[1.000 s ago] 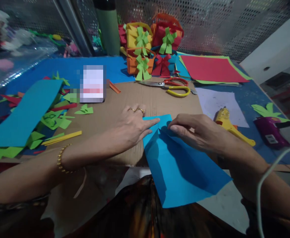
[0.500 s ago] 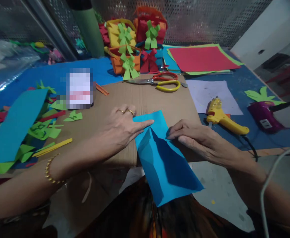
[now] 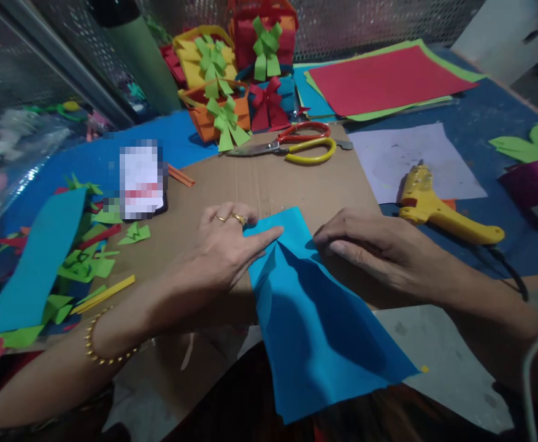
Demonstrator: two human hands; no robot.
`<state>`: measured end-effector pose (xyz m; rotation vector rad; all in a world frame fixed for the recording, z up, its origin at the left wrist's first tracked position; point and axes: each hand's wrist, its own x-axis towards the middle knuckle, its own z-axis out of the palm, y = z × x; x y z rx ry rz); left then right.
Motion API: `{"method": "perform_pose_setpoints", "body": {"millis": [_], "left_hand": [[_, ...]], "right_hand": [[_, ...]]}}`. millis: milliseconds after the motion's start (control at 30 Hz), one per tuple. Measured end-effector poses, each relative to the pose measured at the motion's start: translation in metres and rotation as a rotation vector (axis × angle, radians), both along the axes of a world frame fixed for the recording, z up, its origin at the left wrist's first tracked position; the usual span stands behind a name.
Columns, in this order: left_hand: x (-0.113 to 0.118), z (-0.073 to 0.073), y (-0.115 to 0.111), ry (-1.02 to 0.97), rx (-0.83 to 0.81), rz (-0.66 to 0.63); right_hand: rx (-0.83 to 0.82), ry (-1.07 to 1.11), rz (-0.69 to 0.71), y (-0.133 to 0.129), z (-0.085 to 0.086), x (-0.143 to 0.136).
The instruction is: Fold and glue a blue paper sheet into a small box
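The right hand's (image 3: 374,248) grip cannot be told. The blue, creased paper (image 3: 315,331) is pressed at eleven o'clock by the loose left hand (image 3: 225,245).

Blue paper sheet (image 3: 319,319), creased; far end flat on cardboard (image 3: 222,178), near end flaring past cardboard's edge.

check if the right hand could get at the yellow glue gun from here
Probably yes: the yellow glue gun lies close beyond the right hand, nothing standing between them, though that hand is at the blue paper.
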<state>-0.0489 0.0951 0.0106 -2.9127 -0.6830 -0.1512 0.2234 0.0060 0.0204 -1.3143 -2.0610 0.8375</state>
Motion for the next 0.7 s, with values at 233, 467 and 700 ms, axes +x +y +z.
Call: {"method": "perform_pose_setpoints", "body": {"millis": [233,467,700], "left_hand": [[0.0,-0.005,0.006,-0.042,-0.104,-0.013],[-0.001,-0.002,0.005,-0.089,-0.067,-0.079],[0.006,0.012,-0.004,-0.122,-0.333,-0.072]], "right_hand": [[-0.028,-0.093,0.006,0.017,0.021,-0.016],[-0.125,-0.192,0.122,0.033,0.038,-0.032],[-0.353,-0.461,0.192,0.056,0.045,-0.044]]}}
